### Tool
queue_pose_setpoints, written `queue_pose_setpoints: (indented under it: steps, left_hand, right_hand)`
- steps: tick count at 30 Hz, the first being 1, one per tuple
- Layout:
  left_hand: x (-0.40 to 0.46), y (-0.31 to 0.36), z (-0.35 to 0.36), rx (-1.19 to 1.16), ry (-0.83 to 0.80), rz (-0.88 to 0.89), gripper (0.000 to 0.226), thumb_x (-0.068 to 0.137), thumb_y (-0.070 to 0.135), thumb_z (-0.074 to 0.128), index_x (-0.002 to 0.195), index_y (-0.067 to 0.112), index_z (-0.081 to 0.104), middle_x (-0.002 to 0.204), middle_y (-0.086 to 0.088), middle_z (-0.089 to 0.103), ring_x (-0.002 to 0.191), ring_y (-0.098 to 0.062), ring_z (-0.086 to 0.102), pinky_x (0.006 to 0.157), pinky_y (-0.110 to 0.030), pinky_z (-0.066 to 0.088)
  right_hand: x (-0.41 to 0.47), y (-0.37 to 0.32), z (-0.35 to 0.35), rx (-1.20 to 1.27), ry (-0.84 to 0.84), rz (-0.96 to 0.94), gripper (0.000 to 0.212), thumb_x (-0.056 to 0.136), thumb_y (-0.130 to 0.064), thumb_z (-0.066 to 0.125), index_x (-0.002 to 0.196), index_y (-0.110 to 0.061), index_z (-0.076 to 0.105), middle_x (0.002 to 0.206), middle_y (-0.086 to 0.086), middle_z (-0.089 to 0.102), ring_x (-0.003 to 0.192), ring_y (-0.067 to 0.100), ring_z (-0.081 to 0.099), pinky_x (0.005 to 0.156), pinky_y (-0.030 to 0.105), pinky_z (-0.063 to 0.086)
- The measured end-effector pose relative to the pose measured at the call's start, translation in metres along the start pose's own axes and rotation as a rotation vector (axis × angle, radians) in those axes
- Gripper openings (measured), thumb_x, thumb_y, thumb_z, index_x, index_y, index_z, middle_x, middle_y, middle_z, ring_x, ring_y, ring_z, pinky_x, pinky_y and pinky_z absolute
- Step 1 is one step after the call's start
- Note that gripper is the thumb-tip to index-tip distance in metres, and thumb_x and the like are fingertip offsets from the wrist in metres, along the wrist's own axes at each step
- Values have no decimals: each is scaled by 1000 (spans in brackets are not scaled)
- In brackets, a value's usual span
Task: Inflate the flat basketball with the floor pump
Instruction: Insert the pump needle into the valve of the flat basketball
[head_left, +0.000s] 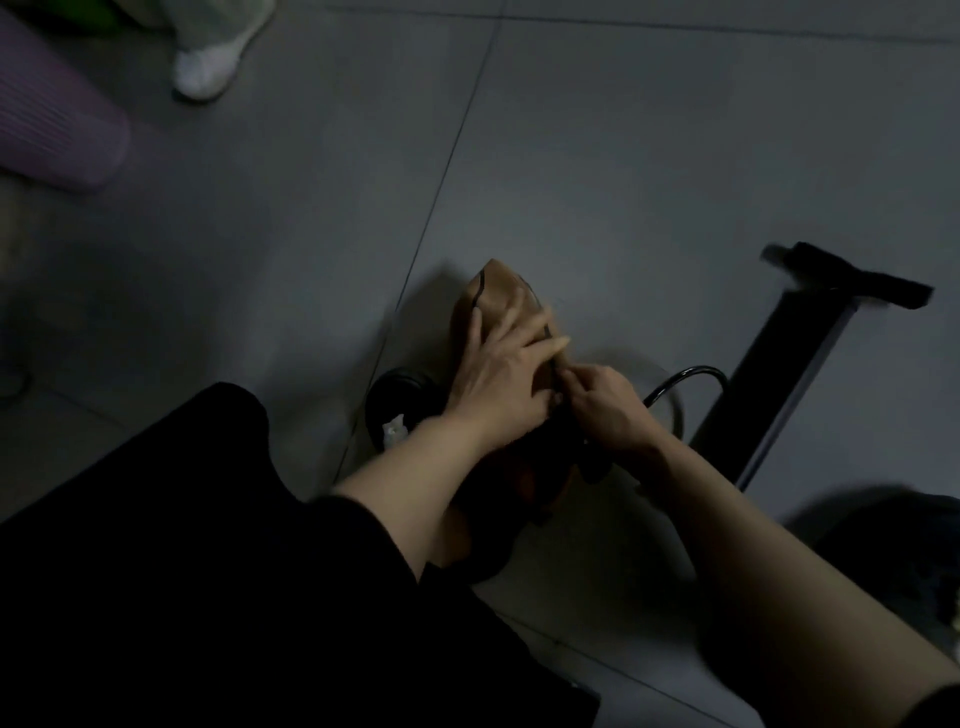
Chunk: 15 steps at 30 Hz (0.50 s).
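Bare forearms reach down over a dark trouser leg to the flat basketball, crumpled on the grey tiled floor. Left hand lies spread across it; right hand pinches the black hose end against it. Floor pump stands just right.

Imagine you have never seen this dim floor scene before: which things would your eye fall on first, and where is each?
First, mid-frame, the two hands meeting on the crumpled tan basketball: the left hand lies spread over it, while the right hand pinches something at the end of the black hose. Next, the black floor pump leaning at the right, its handle uppermost. Lastly, a white shoe at the top left.
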<state>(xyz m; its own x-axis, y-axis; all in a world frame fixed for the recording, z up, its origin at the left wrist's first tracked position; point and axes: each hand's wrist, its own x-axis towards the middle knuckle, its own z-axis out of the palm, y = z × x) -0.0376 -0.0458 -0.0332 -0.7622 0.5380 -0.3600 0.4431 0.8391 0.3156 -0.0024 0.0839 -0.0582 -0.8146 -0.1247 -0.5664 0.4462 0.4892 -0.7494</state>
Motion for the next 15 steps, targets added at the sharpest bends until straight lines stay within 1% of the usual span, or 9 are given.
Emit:
queue_pose_setpoints:
  steps: [2, 3, 4, 6, 7, 9, 10, 12, 15]
  left_hand:
    - [13, -12, -14, 164, -291, 106, 86, 72, 43, 69, 145, 28, 26, 157, 0, 7, 144, -21, -9, 110, -52, -12]
    - [18, -16, -19, 281, -368, 168, 97, 67, 49, 72, 146, 28, 20, 157, -1, 5, 144, -22, -9, 110, -53, -13]
    - [24, -19, -23, 372, -401, 230, 103, 63, 53, 74, 147, 28, 18, 156, -2, 8, 144, -22, -6, 110, -53, -12]
    - [32, -23, -28, 464, -388, 324, 107, 57, 60, 74, 144, 26, 22, 149, -6, 19, 141, -24, 8, 113, -52, -6]
    - [36, -25, -30, 484, -370, 367, 106, 54, 64, 72, 142, 25, 27, 145, -6, 25, 138, -25, 15, 114, -51, -2]
    - [43, -29, -32, 497, -348, 441, 99, 51, 67, 70, 132, 23, 36, 137, -5, 34, 131, -25, 25, 113, -50, 5]
    - [45, -31, -33, 493, -349, 466, 95, 51, 68, 69, 128, 22, 38, 134, -4, 37, 129, -24, 28, 113, -50, 6]
    - [49, -33, -34, 495, -370, 492, 91, 52, 69, 65, 123, 19, 40, 127, -3, 43, 124, -23, 36, 114, -51, 3]
    - [54, -36, -32, 540, -340, 562, 84, 52, 71, 58, 114, 16, 42, 110, -2, 44, 108, -23, 42, 114, -47, 7]
  right_hand:
    - [-2, 2, -3, 100, -2, -3, 39, 104, -18, 34, 92, 7, 61, 79, 6, 60, 68, 15, 51, 54, 16, 34]
    - [-3, 3, -5, 130, -15, -12, 39, 104, -20, 34, 96, 7, 62, 81, 4, 61, 68, 13, 53, 55, 17, 36]
    - [-5, 3, -6, 119, -29, -32, 40, 103, -22, 35, 98, 6, 63, 82, 4, 61, 67, 11, 52, 56, 17, 36]
    - [-8, 3, -6, -3, 7, -92, 38, 102, -26, 40, 91, 3, 63, 73, -2, 57, 61, 7, 48, 54, 15, 34]
    - [-9, 5, -4, -62, 81, -117, 36, 100, -28, 45, 85, 0, 62, 69, -4, 54, 60, 9, 47, 53, 17, 33]
    - [-12, 8, -1, -116, 247, -151, 33, 95, -31, 54, 80, -2, 59, 70, 3, 55, 65, 20, 51, 58, 27, 36]
    - [-13, 8, 1, -143, 280, -182, 32, 95, -30, 54, 84, -1, 60, 76, 7, 56, 70, 24, 53, 62, 32, 36]
    - [-17, 5, 6, -224, 250, -255, 27, 99, -28, 46, 98, -3, 59, 91, 8, 53, 80, 27, 54, 68, 33, 37]
    - [-21, -2, 10, -305, 219, -293, 27, 101, -26, 36, 117, -8, 49, 105, 9, 47, 81, 31, 55, 71, 41, 45]
